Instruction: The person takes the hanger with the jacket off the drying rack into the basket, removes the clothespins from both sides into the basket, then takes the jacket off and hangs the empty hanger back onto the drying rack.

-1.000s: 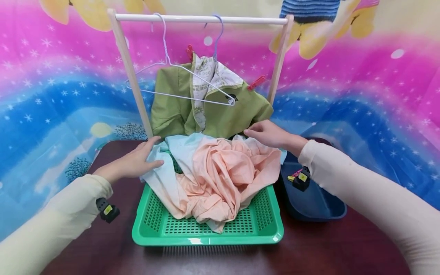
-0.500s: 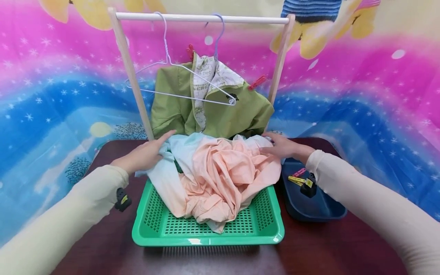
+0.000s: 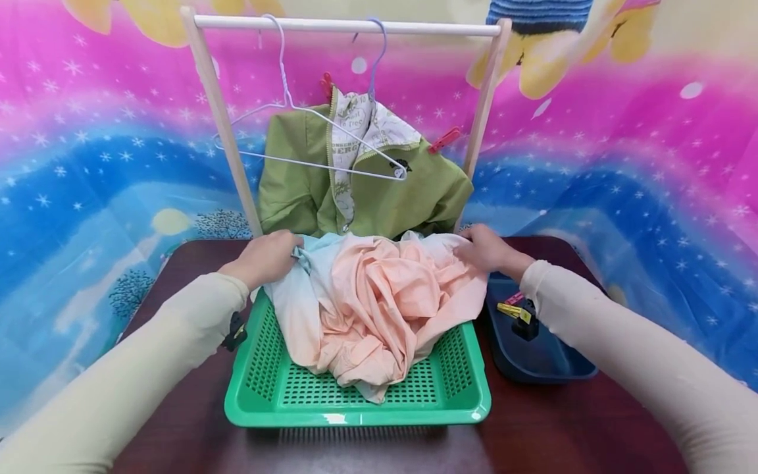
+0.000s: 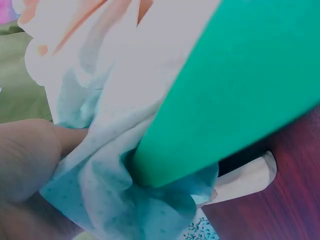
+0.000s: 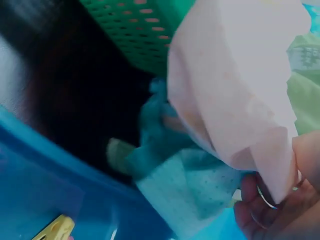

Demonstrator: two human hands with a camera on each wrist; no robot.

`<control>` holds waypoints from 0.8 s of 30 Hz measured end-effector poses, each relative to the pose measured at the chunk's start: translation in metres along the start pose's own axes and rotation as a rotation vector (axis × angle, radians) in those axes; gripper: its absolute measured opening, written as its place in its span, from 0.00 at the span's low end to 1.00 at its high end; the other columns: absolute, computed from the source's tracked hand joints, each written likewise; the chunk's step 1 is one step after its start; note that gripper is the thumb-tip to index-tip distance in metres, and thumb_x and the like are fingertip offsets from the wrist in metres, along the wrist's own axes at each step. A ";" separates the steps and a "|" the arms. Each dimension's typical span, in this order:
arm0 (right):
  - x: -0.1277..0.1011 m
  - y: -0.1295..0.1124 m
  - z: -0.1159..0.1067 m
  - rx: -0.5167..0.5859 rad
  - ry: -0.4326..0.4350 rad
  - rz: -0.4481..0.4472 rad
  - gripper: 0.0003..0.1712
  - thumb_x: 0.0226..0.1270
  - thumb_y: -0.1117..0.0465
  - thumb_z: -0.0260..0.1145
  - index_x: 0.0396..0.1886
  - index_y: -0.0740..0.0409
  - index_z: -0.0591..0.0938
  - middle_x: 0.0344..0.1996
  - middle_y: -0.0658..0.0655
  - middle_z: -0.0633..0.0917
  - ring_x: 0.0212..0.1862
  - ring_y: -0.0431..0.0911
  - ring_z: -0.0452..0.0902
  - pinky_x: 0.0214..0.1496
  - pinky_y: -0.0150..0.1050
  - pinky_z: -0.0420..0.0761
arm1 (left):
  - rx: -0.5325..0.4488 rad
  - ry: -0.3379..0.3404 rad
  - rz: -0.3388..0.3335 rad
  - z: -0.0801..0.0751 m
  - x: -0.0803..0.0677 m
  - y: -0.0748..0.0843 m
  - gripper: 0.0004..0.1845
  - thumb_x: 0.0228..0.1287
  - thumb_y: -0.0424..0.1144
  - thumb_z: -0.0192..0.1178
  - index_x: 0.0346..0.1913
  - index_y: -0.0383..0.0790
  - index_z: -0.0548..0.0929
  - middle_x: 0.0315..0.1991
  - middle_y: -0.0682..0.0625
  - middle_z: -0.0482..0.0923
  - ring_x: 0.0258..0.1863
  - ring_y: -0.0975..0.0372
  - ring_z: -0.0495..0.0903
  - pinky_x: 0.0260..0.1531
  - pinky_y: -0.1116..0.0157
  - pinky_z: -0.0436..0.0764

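Observation:
A crumpled garment (image 3: 379,289), peach-pink fading to pale blue, lies heaped in the green perforated basket (image 3: 355,417) and drapes over its far edge. My left hand (image 3: 268,257) grips the pale blue cloth at the back left corner; in the left wrist view the thumb presses on the folds beside the basket's green rim (image 4: 230,90). At the back right, my right hand (image 3: 488,250) pinches the garment's edge. The right wrist view shows its curled fingers (image 5: 250,192) at the pink cloth, with a pale blue part hanging below. What kind of garment it is stays hidden in the folds.
Behind the basket stands a wooden rack with a white bar (image 3: 331,25). A bare lilac hanger (image 3: 287,99) and a green zip jacket (image 3: 408,191) with red clips (image 3: 444,140) hang there. A dark blue bin (image 3: 551,359) holding clothespins (image 3: 510,309) is on the right.
Both hands have come onto the garment's two back corners and taken hold. The left moved right and closed on the blue cloth; the right moved right to the pale edge.

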State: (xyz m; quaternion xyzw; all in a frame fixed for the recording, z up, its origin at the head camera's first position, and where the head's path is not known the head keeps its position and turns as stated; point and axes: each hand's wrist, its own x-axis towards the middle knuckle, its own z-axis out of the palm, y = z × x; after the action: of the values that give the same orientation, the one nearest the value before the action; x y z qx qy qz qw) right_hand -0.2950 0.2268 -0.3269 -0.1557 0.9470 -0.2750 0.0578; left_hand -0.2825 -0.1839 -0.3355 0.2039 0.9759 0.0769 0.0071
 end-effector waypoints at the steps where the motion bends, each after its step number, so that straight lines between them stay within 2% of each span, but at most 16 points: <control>1: 0.000 -0.002 -0.002 0.011 0.012 0.002 0.18 0.73 0.67 0.59 0.19 0.59 0.71 0.17 0.50 0.67 0.21 0.44 0.64 0.29 0.38 0.68 | -0.007 0.017 -0.006 -0.002 0.000 0.000 0.15 0.71 0.30 0.57 0.57 0.35 0.83 0.53 0.37 0.83 0.53 0.44 0.82 0.49 0.44 0.82; 3: -0.002 -0.008 -0.006 0.032 0.041 0.001 0.16 0.73 0.67 0.57 0.21 0.60 0.72 0.18 0.51 0.67 0.22 0.45 0.63 0.30 0.38 0.68 | -0.027 0.051 -0.025 -0.007 0.000 0.001 0.16 0.72 0.30 0.57 0.59 0.35 0.82 0.55 0.36 0.82 0.54 0.43 0.82 0.49 0.43 0.82; 7: -0.006 -0.024 -0.015 0.065 0.121 0.006 0.08 0.76 0.67 0.51 0.35 0.66 0.73 0.27 0.56 0.71 0.31 0.49 0.67 0.36 0.39 0.69 | -0.116 0.133 -0.063 -0.019 -0.002 0.005 0.15 0.72 0.31 0.56 0.58 0.34 0.82 0.56 0.35 0.82 0.54 0.42 0.82 0.49 0.42 0.81; 11: -0.012 -0.046 -0.022 0.133 0.211 0.007 0.10 0.79 0.66 0.46 0.46 0.70 0.70 0.43 0.66 0.74 0.45 0.55 0.70 0.47 0.43 0.70 | -0.252 0.234 -0.097 -0.034 -0.006 0.017 0.11 0.71 0.31 0.54 0.51 0.34 0.83 0.50 0.36 0.84 0.51 0.43 0.82 0.49 0.44 0.80; 13: -0.017 -0.059 -0.025 0.177 0.242 -0.003 0.11 0.79 0.65 0.45 0.49 0.70 0.68 0.49 0.68 0.74 0.49 0.56 0.70 0.49 0.44 0.70 | -0.319 0.281 -0.110 -0.042 -0.008 0.026 0.11 0.71 0.31 0.53 0.50 0.33 0.83 0.50 0.35 0.84 0.51 0.43 0.81 0.52 0.45 0.79; 16: -0.025 -0.077 -0.023 0.270 0.285 -0.019 0.10 0.79 0.65 0.45 0.48 0.69 0.67 0.51 0.67 0.73 0.50 0.54 0.69 0.48 0.40 0.69 | -0.407 0.323 -0.122 -0.053 -0.012 0.042 0.12 0.70 0.32 0.52 0.50 0.35 0.83 0.51 0.36 0.84 0.50 0.44 0.80 0.52 0.46 0.78; 18: -0.030 -0.087 -0.018 0.356 0.308 -0.024 0.08 0.78 0.67 0.45 0.48 0.69 0.67 0.50 0.65 0.73 0.49 0.51 0.68 0.45 0.36 0.69 | -0.461 0.327 -0.127 -0.056 -0.015 0.052 0.12 0.69 0.32 0.53 0.50 0.36 0.84 0.51 0.37 0.84 0.48 0.47 0.80 0.50 0.49 0.78; 20: -0.035 -0.095 -0.009 0.432 0.301 -0.031 0.08 0.77 0.69 0.45 0.49 0.69 0.67 0.50 0.64 0.72 0.48 0.49 0.67 0.44 0.33 0.70 | -0.515 0.301 -0.134 -0.056 -0.018 0.061 0.11 0.70 0.33 0.54 0.49 0.38 0.84 0.48 0.38 0.84 0.42 0.49 0.81 0.44 0.53 0.79; 22: -0.039 -0.101 0.003 0.482 0.248 -0.030 0.09 0.76 0.71 0.46 0.51 0.70 0.68 0.51 0.64 0.72 0.48 0.49 0.68 0.43 0.33 0.72 | -0.566 0.251 -0.137 -0.051 -0.022 0.069 0.10 0.70 0.34 0.55 0.49 0.40 0.84 0.44 0.39 0.84 0.34 0.53 0.80 0.37 0.58 0.80; 24: -0.044 -0.104 0.016 0.473 0.155 -0.033 0.12 0.77 0.70 0.49 0.55 0.71 0.69 0.54 0.65 0.74 0.51 0.51 0.70 0.48 0.36 0.73 | -0.606 0.187 -0.118 -0.044 -0.026 0.076 0.09 0.71 0.35 0.56 0.48 0.40 0.84 0.40 0.41 0.84 0.27 0.57 0.79 0.31 0.62 0.81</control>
State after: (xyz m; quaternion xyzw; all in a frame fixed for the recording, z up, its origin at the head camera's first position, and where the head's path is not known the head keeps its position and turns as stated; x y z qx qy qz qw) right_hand -0.2230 0.1496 -0.2835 -0.1318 0.8552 -0.5010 0.0153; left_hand -0.2304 -0.1325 -0.2809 0.1275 0.9152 0.3818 -0.0178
